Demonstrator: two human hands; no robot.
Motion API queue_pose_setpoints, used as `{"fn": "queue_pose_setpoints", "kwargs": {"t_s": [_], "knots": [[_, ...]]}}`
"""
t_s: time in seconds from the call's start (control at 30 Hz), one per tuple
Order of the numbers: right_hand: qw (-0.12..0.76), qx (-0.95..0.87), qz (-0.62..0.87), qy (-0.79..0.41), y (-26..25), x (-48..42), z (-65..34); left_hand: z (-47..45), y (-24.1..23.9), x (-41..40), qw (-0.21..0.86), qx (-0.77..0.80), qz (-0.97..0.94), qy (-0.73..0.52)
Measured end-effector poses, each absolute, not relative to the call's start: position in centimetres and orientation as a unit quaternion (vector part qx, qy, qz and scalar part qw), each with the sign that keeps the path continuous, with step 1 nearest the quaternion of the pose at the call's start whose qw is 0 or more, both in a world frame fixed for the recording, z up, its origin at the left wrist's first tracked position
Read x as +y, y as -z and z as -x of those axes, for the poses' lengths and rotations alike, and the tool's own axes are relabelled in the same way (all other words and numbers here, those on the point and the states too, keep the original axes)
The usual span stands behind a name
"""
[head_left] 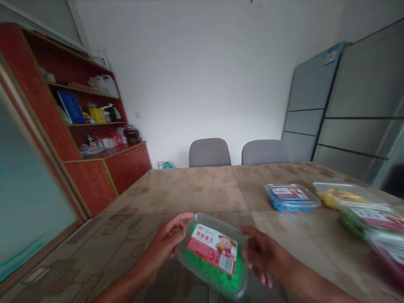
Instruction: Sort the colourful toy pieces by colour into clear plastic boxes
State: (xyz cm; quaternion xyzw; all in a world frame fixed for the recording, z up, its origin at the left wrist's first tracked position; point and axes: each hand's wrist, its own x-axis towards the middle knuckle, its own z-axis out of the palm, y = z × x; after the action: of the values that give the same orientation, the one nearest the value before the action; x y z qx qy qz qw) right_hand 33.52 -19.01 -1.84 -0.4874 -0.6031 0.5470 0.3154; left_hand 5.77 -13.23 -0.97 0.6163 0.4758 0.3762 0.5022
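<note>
Between my two hands I hold a clear plastic container with bright green contents and a red and white label on its lid. It is tilted, its lid facing me, over the near part of the table. My left hand grips its upper left edge, thumb and fingers closed on the rim. My right hand pinches the right edge, some fingers curled beneath. Farther right on the table sits a similar container with blue contents, its lid closed and labelled.
At the right stand a container with yellow contents, a labelled one with dark green contents and a partly cut-off one with dark red contents. The patterned table reaches two grey chairs. A red-brown cabinet is at left.
</note>
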Motion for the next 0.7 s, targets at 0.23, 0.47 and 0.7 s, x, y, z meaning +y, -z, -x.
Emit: {"fn": "queue_pose_setpoints", "kwargs": {"t_s": [0.23, 0.47, 0.7], "knots": [[0.136, -0.694, 0.398, -0.585, 1.9, -18.3, -24.1, 1.7, 0.8, -11.9, 0.444, 0.528, -0.645, -0.329], [0.274, -0.751, 0.499, -0.335, 3.9, -13.4, -22.2, 1.5, 2.6, -11.3, 0.378, 0.515, -0.699, -0.32], [0.334, -0.679, 0.371, -0.538, 5.6, -13.0, -23.0, 3.8, 0.8, -14.0, 0.244, 0.547, -0.793, -0.107]]}}
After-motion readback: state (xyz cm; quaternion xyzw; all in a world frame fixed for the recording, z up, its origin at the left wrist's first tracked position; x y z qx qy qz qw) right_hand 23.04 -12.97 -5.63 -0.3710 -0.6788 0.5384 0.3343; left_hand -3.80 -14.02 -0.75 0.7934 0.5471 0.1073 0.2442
